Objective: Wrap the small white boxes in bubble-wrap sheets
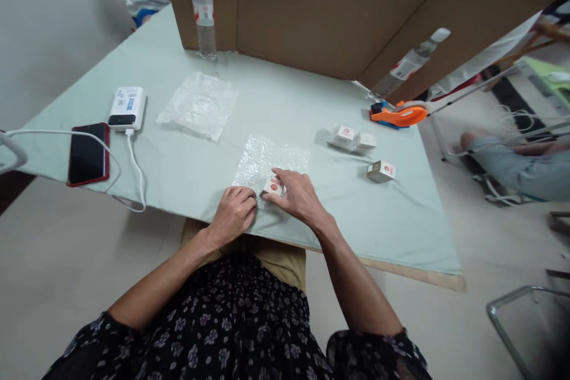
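1 table [347, 219] bears bubble wrap [252, 160] near its front edge. The left hand [234, 211] curls at the wrap's near side; whether its bent fingers grip it, I cannot tell. The right hand [301, 196] holds 1 box [272, 186] between thumb and fingers, on the wrap.

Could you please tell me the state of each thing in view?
Held box: gripped by right hand
Bubble wrap: spread open
Paired boxes: wrapped
Lone box: closed, unwrapped
Left bottle: capped, upright
Right bottle: capped
Phone: screen dark
Power bank: cable plugged in
Plastic bag: lying flat
Orange tape dispenser: set down
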